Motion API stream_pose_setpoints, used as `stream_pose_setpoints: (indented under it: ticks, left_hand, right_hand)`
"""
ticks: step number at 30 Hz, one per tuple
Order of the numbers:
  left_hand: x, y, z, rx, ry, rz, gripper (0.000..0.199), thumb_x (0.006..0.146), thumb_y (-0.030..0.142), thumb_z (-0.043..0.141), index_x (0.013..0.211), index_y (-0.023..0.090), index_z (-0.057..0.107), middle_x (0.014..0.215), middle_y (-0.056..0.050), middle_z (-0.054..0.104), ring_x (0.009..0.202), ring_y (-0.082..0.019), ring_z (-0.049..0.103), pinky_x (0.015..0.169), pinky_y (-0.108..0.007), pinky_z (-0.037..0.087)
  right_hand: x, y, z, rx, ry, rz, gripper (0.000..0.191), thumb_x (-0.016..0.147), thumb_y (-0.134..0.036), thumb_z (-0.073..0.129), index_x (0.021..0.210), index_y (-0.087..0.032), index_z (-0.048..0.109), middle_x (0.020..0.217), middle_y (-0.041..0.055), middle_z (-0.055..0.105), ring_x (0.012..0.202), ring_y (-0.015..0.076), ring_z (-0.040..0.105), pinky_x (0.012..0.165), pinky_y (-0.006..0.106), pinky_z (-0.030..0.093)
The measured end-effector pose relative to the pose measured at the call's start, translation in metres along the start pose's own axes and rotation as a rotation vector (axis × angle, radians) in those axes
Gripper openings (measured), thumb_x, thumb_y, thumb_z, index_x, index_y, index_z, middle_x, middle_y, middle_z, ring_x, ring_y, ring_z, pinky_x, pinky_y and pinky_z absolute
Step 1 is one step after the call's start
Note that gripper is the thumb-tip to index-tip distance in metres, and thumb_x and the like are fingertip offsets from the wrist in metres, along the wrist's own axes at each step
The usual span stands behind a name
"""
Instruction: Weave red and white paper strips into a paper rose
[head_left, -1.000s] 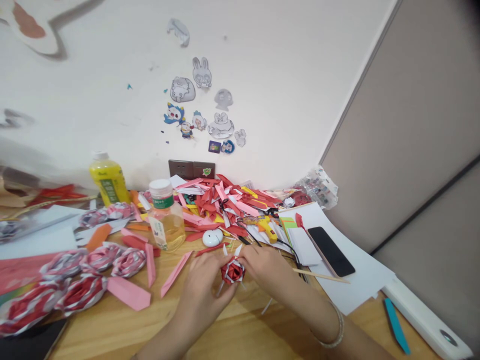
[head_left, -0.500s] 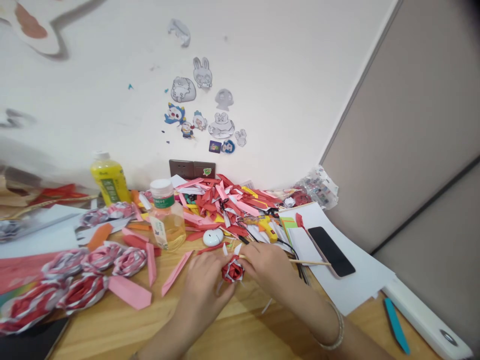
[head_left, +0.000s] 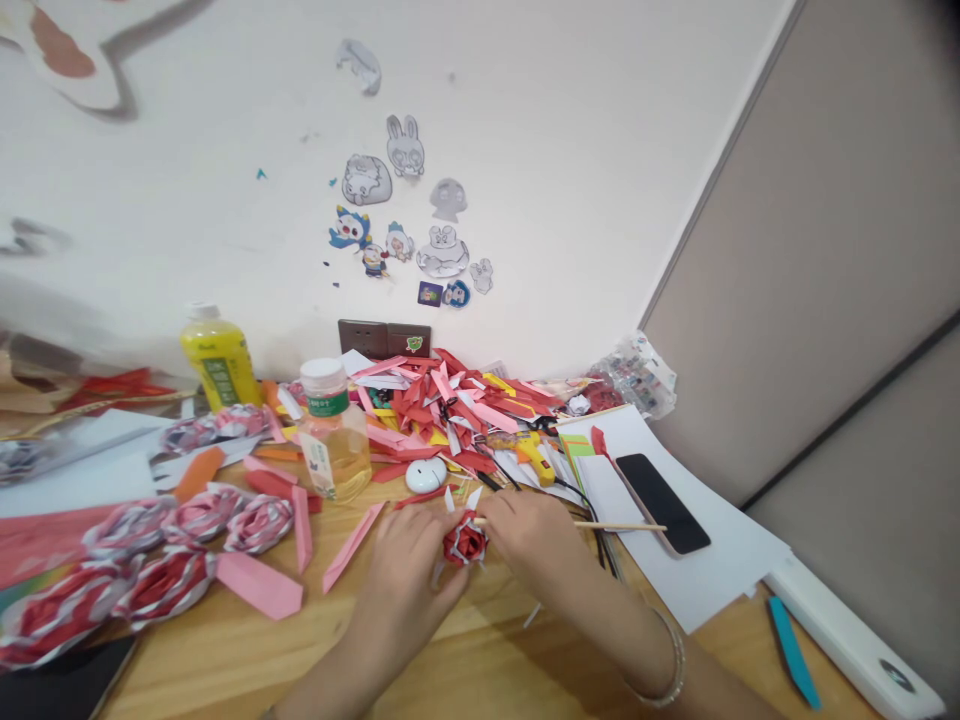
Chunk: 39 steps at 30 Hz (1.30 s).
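Observation:
A small red and white paper rose [head_left: 465, 541] is pinched in my left hand [head_left: 411, 560], its fingers closed on the flower's left side. My right hand [head_left: 534, 530] is closed around a thin wooden stick [head_left: 619, 526]. One end of the stick meets the upper right edge of the rose; the other sticks out to the right, over the phone. White paper tips poke up behind the flower. Finished-looking pink and red paper roses [head_left: 259, 522] lie to the left, beside a folded pink paper strip [head_left: 259, 585].
Behind my hands are a white earbud case [head_left: 426, 475], a heap of folded paper strips [head_left: 450, 400], a yellow glue gun [head_left: 535, 457] and two drink bottles, one clear [head_left: 335, 450], one yellow [head_left: 219, 362]. A phone [head_left: 663, 503] and a teal cutter [head_left: 793, 650] lie right.
My right hand has shifted slightly, and the stick's free end has moved a little to the right. My left hand and the rose stay almost where they were.

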<state>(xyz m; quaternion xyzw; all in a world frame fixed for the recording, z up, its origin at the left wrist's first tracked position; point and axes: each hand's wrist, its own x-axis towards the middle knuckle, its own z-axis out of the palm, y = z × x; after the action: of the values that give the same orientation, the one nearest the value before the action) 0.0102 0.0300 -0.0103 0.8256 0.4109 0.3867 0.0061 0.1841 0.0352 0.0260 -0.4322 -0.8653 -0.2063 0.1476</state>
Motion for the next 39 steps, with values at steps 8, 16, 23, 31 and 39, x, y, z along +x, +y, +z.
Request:
stream_pose_setpoints:
  ticks: [8,16,23,31,39]
  left_hand:
    - [0.001,0.001,-0.001,0.002,0.003,0.004,0.034,0.072,0.015,0.058,0.105,0.021,0.051,0.090,-0.006,0.064,0.087,-0.027,0.058,0.077,-0.042,0.041]
    - [0.002,0.002,-0.001,0.011,0.026,0.011,0.033,0.072,0.016,0.058,0.104,0.022,0.052,0.088,-0.006,0.065,0.085,-0.026,0.059,0.076,-0.041,0.042]
    - [0.003,0.001,-0.001,-0.005,0.015,0.011,0.036,0.072,0.014,0.058,0.106,0.022,0.049,0.091,-0.006,0.063,0.087,-0.027,0.058,0.079,-0.042,0.041]
    - [0.002,0.001,0.000,-0.014,0.025,0.020,0.035,0.073,0.014,0.059,0.106,0.021,0.050,0.092,-0.007,0.063,0.089,-0.027,0.057,0.079,-0.043,0.041]
    - [0.000,0.000,0.002,-0.076,0.035,0.116,0.036,0.071,0.012,0.060,0.105,0.020,0.052,0.092,-0.006,0.065,0.088,-0.025,0.058,0.076,-0.038,0.043]
  right_hand:
    - [0.002,-0.001,-0.005,-0.018,-0.035,-0.052,0.007,0.083,-0.010,0.051,0.081,-0.016,0.052,0.072,0.0034,0.058,0.060,0.0179,0.053,0.049,0.025,0.033]
    - [0.003,-0.002,-0.005,-0.031,0.027,-0.043,0.007,0.083,-0.011,0.051,0.079,-0.017,0.052,0.068,0.0026,0.057,0.058,0.0175,0.053,0.047,0.025,0.031]
    - [0.003,-0.003,-0.005,-0.040,0.045,-0.012,0.008,0.082,-0.011,0.052,0.076,-0.016,0.052,0.067,0.0034,0.058,0.058,0.0164,0.053,0.048,0.025,0.029]
    - [0.003,-0.004,-0.006,0.006,-0.015,-0.012,0.012,0.082,-0.009,0.052,0.073,-0.016,0.053,0.066,0.0022,0.057,0.058,0.0164,0.053,0.049,0.026,0.027]
    - [0.009,0.014,-0.021,0.554,-0.229,0.313,0.009,0.078,-0.025,0.063,0.075,-0.019,0.057,0.062,-0.0046,0.053,0.056,0.0103,0.045,0.051,0.021,0.024]
